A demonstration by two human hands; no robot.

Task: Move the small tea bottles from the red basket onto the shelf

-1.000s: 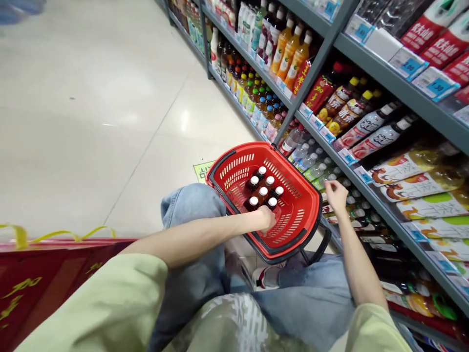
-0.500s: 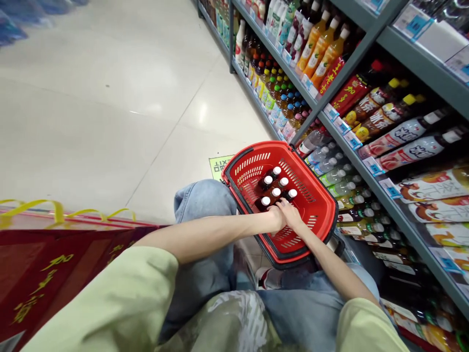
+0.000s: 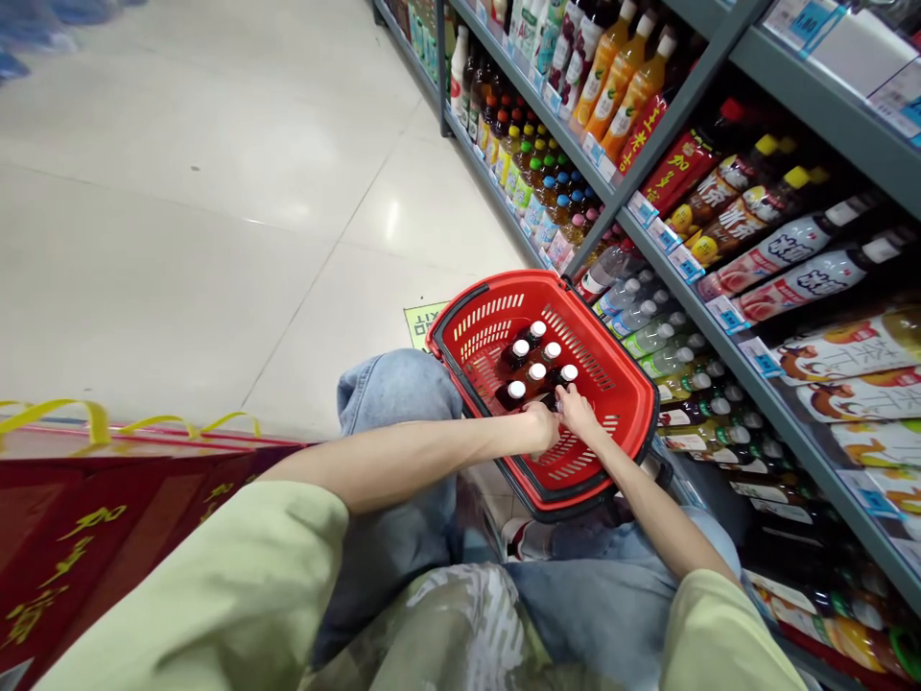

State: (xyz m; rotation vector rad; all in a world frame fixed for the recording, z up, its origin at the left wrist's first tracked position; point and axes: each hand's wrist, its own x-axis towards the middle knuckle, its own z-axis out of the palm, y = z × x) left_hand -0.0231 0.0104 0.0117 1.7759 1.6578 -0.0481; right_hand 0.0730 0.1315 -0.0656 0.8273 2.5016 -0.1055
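Observation:
A red shopping basket point(image 3: 625, 403) stands on the floor in front of my knees. It holds several dark bottles with white caps point(image 3: 536, 370) standing upright in rows. My left hand point(image 3: 541, 429) reaches into the basket with its fingers curled round the nearest bottle, which is mostly hidden. My right hand point(image 3: 578, 413) is beside it, touching it, with fingertips closed on the same bottle's top.
Grey shelves point(image 3: 691, 278) full of drink bottles run along the right, close to the basket. A red bag with yellow handles point(image 3: 107, 499) sits at my left. Pale tiled floor point(image 3: 216, 221) stretches ahead and left, with a green sticker point(image 3: 418, 321) by the basket.
My right hand has come back from the lower shelf into the basket and joined my left hand at the nearest bottle. The view shifted slightly left.

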